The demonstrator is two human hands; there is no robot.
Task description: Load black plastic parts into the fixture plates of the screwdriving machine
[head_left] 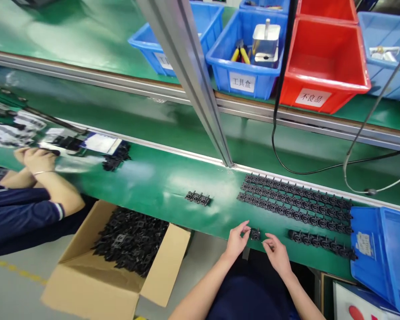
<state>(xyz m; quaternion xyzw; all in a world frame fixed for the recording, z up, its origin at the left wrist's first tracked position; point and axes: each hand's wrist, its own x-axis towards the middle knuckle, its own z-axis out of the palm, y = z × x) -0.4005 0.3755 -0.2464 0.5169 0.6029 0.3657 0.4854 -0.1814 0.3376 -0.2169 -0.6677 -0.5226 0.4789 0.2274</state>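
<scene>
A single small black plastic part [255, 234] with a thin upright pin stands on the green bench near its front edge. My left hand [239, 241] is at the part's left side, thumb and forefinger parted, the fingertips at or very near it; contact is hard to make out. To the right of the part, my right hand [277, 254] hovers with bent fingers and a small gap between thumb and forefinger. Nothing shows in it. Farther right lies a row of similar black parts [322, 243], and behind it are several longer rows [296, 202]. A short group of parts [198, 198] sits to the left.
A cardboard box [166, 264] full of black parts stands left of me, below the bench edge. Blue bins [370, 266] flank the rows at right. A metal post [200, 84], hanging cables [276, 129] and shelf bins [323, 66] are ahead. A co-worker's hands [38, 161] work at far left.
</scene>
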